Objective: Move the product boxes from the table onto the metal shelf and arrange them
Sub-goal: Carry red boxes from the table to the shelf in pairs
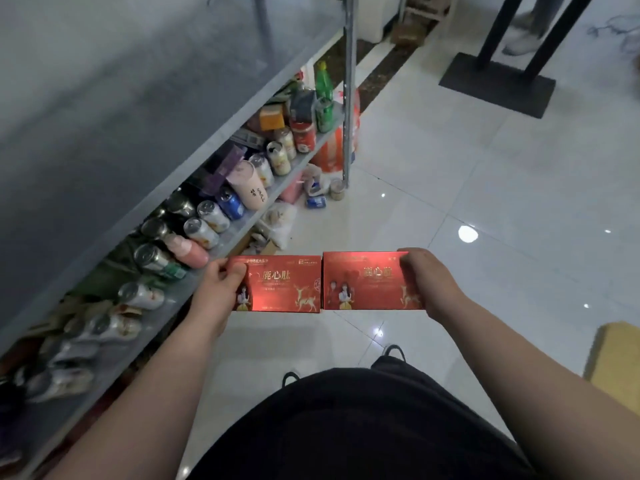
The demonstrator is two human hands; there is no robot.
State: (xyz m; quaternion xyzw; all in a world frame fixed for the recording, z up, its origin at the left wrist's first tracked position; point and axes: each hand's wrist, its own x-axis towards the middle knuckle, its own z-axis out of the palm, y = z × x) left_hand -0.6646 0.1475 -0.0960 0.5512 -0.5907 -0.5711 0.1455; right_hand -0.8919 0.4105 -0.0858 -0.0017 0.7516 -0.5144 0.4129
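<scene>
I hold two red product boxes with gold deer print side by side over the white floor, their inner edges touching. My left hand [221, 287] grips the left end of the left red box [284, 287]. My right hand [426, 277] grips the right end of the right red box [367, 280], thumb on its front. The grey metal shelf [138, 98] stands to my left, its broad top board bare and level with my chest.
The lower shelf board [239, 226] is packed with cans, bottles and small cartons. More cans and bags lie on the floor by the shelf post [348, 98]. A black stand base [498, 83] sits far right, with someone's shoe beyond. A yellow object [614, 355] is at the right edge.
</scene>
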